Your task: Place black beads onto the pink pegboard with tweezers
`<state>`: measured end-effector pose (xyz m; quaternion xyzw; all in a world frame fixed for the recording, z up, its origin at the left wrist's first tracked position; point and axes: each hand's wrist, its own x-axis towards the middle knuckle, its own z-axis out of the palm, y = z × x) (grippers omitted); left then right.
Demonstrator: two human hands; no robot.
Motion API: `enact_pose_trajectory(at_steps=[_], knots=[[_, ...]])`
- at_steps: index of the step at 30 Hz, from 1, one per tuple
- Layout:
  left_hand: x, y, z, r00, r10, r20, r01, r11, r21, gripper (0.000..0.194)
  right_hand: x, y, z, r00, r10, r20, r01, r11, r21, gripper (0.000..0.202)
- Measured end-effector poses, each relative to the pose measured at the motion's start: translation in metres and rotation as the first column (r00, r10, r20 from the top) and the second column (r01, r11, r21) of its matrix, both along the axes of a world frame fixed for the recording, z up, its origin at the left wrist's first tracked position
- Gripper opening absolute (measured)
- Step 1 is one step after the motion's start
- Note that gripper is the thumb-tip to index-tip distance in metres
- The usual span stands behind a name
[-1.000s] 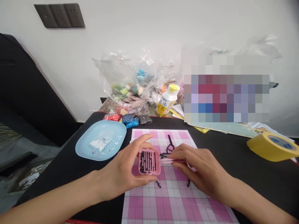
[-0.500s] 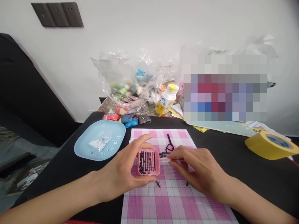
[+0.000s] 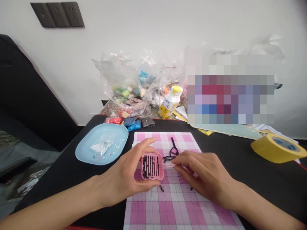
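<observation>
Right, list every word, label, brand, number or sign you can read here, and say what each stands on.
White-and-yellow bottle with a yellow cap: blue characters, likely "安慕希", too small to be sure; its other print is illegible.
Round yellow tape roll: blue marks inside the ring, unreadable.
Small dark grey plastic packet: pale mark, too small to read.
Flat pink-and-white checked board: no readable text.

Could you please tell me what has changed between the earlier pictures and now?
The right hand, holding a slim pinkish tool, has shifted slightly left, a little nearer the pink tray, and covers more of the short run of black beads beside it. Nothing was taken hold of or let go. The left hand keeps its grip on the tray; the bead figure looks unchanged.
</observation>
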<state>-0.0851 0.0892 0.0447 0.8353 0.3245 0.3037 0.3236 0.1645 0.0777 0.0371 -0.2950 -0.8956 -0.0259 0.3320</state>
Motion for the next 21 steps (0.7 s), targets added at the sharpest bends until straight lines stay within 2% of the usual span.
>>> enact_pose_trajectory(at_steps=[6, 11, 21], knots=[[0.000, 0.000, 0.001, 1.000, 0.003, -0.010, -0.003, 1.000, -0.002, 0.086, 0.000, -0.001, 0.000, 1.000, 0.002, -0.002, -0.002, 1.000, -0.015, 0.005], [0.000, 0.000, 0.001, 1.000, 0.004, -0.007, -0.004, 1.000, 0.008, 0.085, 0.003, 0.000, -0.001, 0.996, -0.027, -0.086, 0.023, 0.999, -0.049, 0.004], [-0.001, 0.003, 0.004, 0.998, 0.029, -0.049, -0.025, 0.996, 0.083, 0.084, 0.010, 0.001, 0.001, 0.992, -0.055, -0.113, 0.027, 0.973, -0.230, 0.006]])
